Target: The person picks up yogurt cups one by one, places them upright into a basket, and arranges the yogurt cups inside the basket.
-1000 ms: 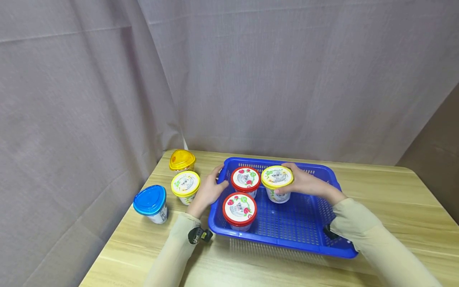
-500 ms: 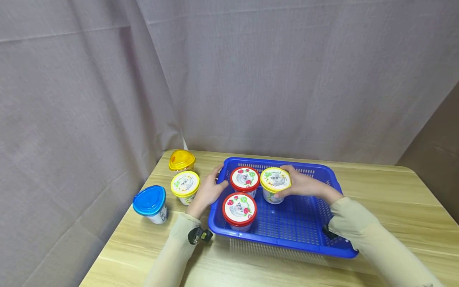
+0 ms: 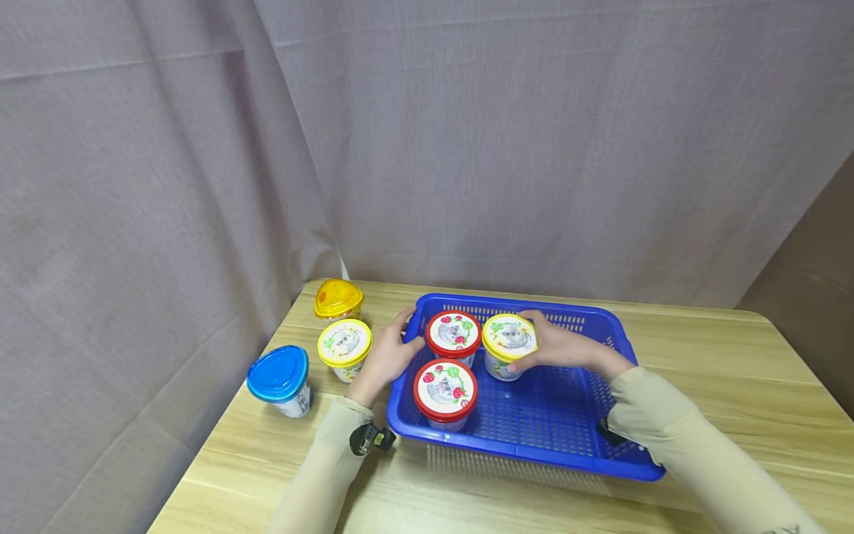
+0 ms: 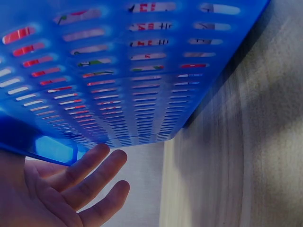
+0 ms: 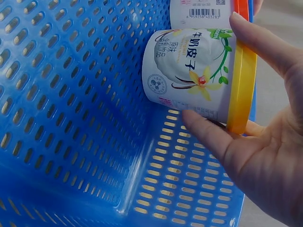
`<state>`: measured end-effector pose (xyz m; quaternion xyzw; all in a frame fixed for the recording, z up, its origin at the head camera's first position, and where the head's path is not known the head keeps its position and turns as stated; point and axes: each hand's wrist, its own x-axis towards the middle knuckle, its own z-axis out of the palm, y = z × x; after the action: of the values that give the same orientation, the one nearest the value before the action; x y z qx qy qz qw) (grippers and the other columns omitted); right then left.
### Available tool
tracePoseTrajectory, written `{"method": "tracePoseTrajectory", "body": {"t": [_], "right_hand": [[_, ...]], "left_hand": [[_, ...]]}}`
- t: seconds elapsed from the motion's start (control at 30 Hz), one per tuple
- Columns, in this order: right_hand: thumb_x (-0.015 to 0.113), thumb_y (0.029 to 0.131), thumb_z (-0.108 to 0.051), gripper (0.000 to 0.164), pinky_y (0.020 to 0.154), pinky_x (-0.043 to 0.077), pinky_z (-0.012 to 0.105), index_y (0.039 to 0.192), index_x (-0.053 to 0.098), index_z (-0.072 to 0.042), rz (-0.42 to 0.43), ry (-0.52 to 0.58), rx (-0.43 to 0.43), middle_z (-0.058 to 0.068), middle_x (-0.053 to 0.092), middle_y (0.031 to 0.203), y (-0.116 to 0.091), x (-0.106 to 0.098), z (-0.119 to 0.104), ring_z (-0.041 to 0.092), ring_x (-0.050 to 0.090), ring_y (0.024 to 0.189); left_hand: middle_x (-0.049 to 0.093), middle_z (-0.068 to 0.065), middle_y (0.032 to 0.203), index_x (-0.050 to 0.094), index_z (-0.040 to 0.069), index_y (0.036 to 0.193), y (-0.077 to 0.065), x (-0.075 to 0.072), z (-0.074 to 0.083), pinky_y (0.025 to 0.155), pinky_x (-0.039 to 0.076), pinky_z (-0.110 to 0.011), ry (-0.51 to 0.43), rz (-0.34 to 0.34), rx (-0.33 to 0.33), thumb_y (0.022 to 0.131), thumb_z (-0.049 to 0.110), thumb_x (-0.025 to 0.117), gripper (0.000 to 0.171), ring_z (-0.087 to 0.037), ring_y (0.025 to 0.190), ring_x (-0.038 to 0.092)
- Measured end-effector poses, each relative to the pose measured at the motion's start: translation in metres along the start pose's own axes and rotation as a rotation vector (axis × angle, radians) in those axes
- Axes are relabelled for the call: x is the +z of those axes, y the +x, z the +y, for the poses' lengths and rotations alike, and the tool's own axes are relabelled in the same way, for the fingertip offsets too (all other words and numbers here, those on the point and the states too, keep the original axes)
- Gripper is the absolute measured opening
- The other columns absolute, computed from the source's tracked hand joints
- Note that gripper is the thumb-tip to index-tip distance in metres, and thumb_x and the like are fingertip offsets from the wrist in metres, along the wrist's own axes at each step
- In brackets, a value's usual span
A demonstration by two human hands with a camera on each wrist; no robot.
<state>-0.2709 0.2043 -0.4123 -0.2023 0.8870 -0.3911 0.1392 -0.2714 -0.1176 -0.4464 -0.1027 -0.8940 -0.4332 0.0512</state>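
Since the earlier frame, the right hand [image 3: 557,345] and the yellow-lidded tub [image 3: 509,343] it holds have moved left, and the rear red-lidded tub [image 3: 454,334] has shifted slightly left too.

In the head view, we find the held tub upright inside a blue plastic basket [image 3: 527,451], towards its back edge. The hand is on the tub's right, thumb on the near side, fingers on the far side; the rear red-lidded tub is on the opposite side, lids nearly meeting. A front red-lidded tub [image 3: 445,390] stands by the basket's front left corner. The left hand [image 3: 388,354] rests at the basket's left edge. Along the worktop's left edge we see a blue-lidded tub [image 3: 279,374], a second yellow-lidded tub [image 3: 345,344] and, at the back left corner, an amber-lidded container [image 3: 338,298].

In the left wrist view, three fingers extend loosely beside the slotted basket wall; we cannot tell how firmly they press.

In the right wrist view, thumb and fingers span the tub, which bears Chinese lettering and a yellow flower. We cannot tell whether its base touches the basket floor.
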Motion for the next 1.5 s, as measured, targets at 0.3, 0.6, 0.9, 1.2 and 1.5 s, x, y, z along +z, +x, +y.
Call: {"method": "tracePoseTrajectory", "body": {"t": [0.3, 0.6, 0.9, 1.2, 1.5], "right_hand": [[0.090, 0.072, -0.024, 0.108, 0.107, 0.036, 0.061, 0.145, 0.020, 0.014, 0.007, -0.001, -0.029, 0.030, 0.053, 0.128, 0.0022, 0.0016, -0.0011, 0.043, 0.051, 0.122], [0.090, 0.071, -0.025, 0.112, 0.108, 0.036, 0.060, 0.147, 0.017, 0.013, 0.007, 0.004, -0.013, 0.031, 0.051, 0.131, 0.0039, 0.0030, 0.0018, 0.044, 0.049, 0.125], [0.090, 0.071, -0.026, 0.111, 0.108, 0.035, 0.061, 0.145, 0.018, 0.014, 0.023, -0.013, -0.018, 0.033, 0.050, 0.130, 0.0032, 0.0054, 0.0022, 0.046, 0.049, 0.124], [0.090, 0.072, -0.029, 0.113, 0.108, 0.035, 0.062, 0.147, 0.017, 0.013, 0.017, -0.028, -0.010, 0.033, 0.048, 0.132, 0.0011, 0.0034, 0.0015, 0.047, 0.047, 0.126], [0.090, 0.073, -0.031, 0.113, 0.108, 0.034, 0.063, 0.146, 0.017, 0.016, 0.015, -0.052, -0.024, 0.034, 0.044, 0.134, -0.0010, -0.0012, -0.0007, 0.048, 0.045, 0.127]], "left_hand": [[0.065, -0.017, 0.125, 0.044, 0.015, 0.153, -0.0003, 0.0000, -0.0013, 0.090, 0.053, -0.048, -0.013, -0.004, 0.005, 0.091, 0.025, 0.066, 0.066, -0.030, 0.103, 0.066], [0.066, -0.017, 0.124, 0.045, 0.014, 0.152, 0.0008, 0.0009, -0.0036, 0.089, 0.053, -0.048, 0.001, -0.001, -0.001, 0.090, 0.025, 0.066, 0.067, -0.030, 0.102, 0.065], [0.066, -0.016, 0.124, 0.045, 0.014, 0.152, 0.0008, 0.0025, -0.0045, 0.089, 0.053, -0.047, -0.005, 0.001, -0.002, 0.090, 0.025, 0.066, 0.067, -0.028, 0.102, 0.065], [0.065, -0.016, 0.126, 0.045, 0.016, 0.152, 0.0014, 0.0033, -0.0037, 0.089, 0.053, -0.047, -0.004, 0.010, -0.009, 0.090, 0.027, 0.066, 0.066, -0.029, 0.102, 0.065], [0.065, -0.017, 0.126, 0.045, 0.014, 0.152, 0.0009, 0.0017, -0.0016, 0.089, 0.053, -0.047, -0.001, 0.005, -0.003, 0.091, 0.025, 0.065, 0.065, -0.029, 0.103, 0.065]]}}
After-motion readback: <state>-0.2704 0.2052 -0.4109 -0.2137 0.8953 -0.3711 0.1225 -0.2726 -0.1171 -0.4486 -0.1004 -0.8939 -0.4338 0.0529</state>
